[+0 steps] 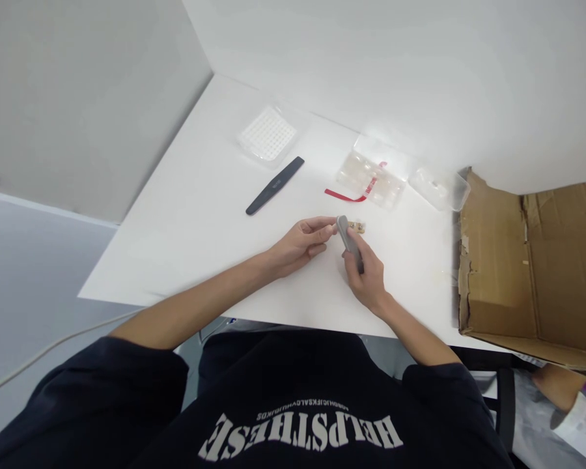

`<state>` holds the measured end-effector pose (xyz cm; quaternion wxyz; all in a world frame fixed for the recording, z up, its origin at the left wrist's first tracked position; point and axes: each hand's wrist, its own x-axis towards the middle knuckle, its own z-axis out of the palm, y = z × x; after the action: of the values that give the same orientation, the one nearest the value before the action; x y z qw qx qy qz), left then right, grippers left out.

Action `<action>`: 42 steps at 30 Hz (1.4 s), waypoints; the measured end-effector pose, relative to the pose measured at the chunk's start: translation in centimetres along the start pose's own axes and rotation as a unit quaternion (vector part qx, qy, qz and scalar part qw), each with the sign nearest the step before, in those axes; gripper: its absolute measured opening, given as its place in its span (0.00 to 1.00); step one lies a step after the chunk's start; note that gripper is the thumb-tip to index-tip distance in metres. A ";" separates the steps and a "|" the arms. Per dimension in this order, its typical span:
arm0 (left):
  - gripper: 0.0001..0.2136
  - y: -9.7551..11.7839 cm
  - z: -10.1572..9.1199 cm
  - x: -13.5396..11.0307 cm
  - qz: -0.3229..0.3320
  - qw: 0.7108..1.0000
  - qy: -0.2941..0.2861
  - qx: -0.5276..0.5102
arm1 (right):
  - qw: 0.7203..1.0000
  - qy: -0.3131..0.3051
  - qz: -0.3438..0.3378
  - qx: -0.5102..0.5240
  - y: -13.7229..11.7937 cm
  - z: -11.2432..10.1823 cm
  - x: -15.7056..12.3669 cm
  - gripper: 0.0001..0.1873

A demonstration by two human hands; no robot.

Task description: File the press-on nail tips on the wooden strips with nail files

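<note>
Navy sweatshirt [283,371], white block lettering [300,433] across chest, dark sleeves [146,378]

And there on the desk [176,254], a nail file [275,185] lies just before the plastic tray [267,135], cardboard box [532,260] away right!

On the counter [176,241] in front of me lie a black nail file [275,185], a clear gridded tray [267,135], and a clear plastic tray [371,179] with a red strip [346,195]; an open cardboard box [532,260] sits at my right.

File: grey file [350,243]; narrow, round-ended, tilted steeply above the table
Piece: small tan strip [356,227]; gold-flecked, lying crosswise, touching the file's far end
</note>
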<state>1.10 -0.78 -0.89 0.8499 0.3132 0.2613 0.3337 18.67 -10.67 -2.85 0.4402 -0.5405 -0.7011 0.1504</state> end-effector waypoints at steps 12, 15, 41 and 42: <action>0.17 0.1 -0.1 -0.1 0.001 1.000 -0.005 0.002 | 1.000 0.005 -0.005 0.000 -0.1 -0.1 0.1 0.28; 0.16 0.1 -0.1 -0.1 0.007 1.000 -0.009 0.007 | 1.000 -0.002 -0.011 -0.008 0.0 0.0 0.0 0.28; 0.15 -0.1 -0.4 0.0 -0.009 1.000 -0.005 -0.002 | 0.999 -0.026 -0.031 -0.013 0.0 -0.3 0.6 0.32; 0.15 -0.1 -0.4 0.0 -0.011 1.000 -0.006 0.000 | 0.999 -0.035 -0.032 -0.013 0.0 -0.3 0.5 0.32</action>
<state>0.88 -0.65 -1.21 0.8551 0.3122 0.2594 0.3227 18.90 -10.24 -2.48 0.4130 -0.5183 -0.7345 0.1458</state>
